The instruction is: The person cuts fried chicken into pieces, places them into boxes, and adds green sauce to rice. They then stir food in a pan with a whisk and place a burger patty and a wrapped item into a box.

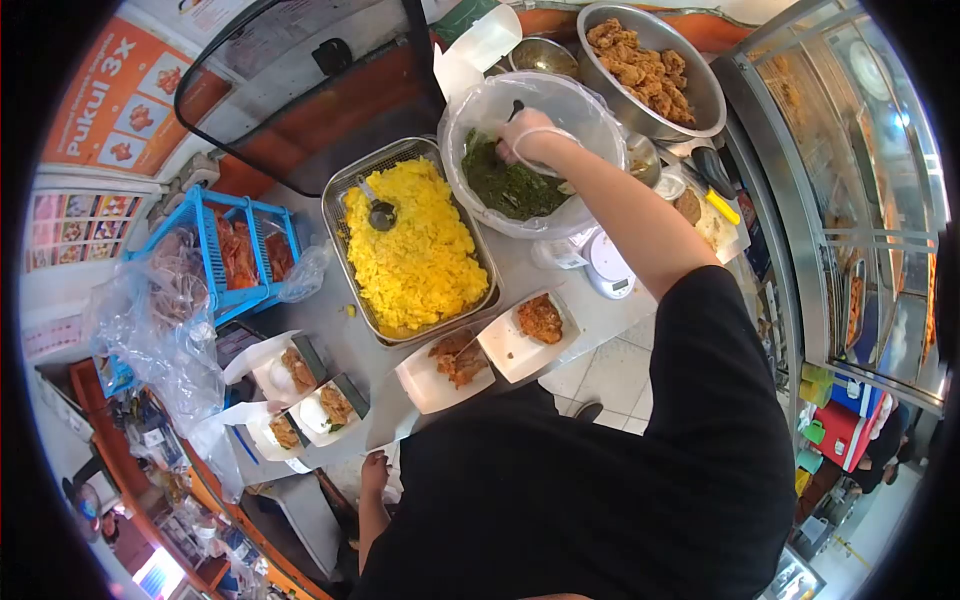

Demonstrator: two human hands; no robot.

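The right hand [526,137] grasps a dark handle [517,106] over greens [510,186] in a plastic-lined bowl [588,118], far and right of the yellow rice [412,250]. The left hand [374,474], partly hidden, hangs near left; I cannot tell whether it grasps anything. 2 food boxes [416,384] stand between, right of 3 others [262,372].

The flat grey desk [315,315] carried a deep rectangular metal tray [385,157] heaped with yellow rice [415,250], and just beside it stood a wide round container lined with translucent plastic [602,112], with dark green leaves [515,195] inside. Near that container sat a small white digital scale with a round top [610,260], while two open white paper boxes [500,345] of browned food lay side by side at the front edge. Towards the left corner, three more open white boxes [265,367] were grouped close together.
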